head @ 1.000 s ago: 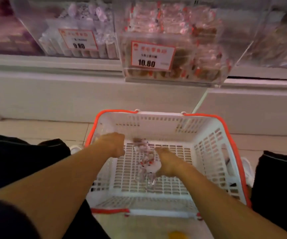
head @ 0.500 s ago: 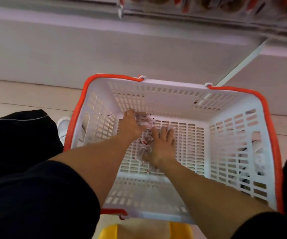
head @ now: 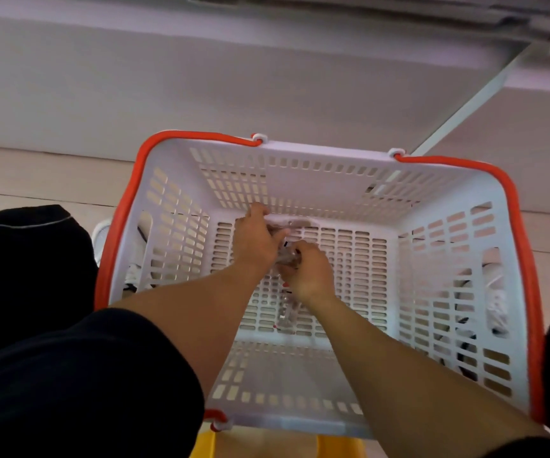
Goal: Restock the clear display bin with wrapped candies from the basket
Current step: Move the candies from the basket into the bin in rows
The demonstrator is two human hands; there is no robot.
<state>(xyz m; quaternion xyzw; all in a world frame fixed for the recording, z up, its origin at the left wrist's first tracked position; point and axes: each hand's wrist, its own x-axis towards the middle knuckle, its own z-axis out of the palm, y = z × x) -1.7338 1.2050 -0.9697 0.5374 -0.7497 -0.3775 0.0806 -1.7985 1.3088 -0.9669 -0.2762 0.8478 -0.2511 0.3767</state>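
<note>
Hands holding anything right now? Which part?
Both: left hand and right hand grip the wrapped candies bunched between them on the basket floor; exact hold points are hidden.

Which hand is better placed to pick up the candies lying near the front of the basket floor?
Probably the right hand. It sits directly beside the loose wrapped candies on the basket floor, while the left hand is at the far wall, already gripping other candies.

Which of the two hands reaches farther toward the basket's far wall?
The left hand: its fingers reach the foot of the basket's far wall. The right hand sits nearer the person, fingers curled on the wrapped candies.
</note>
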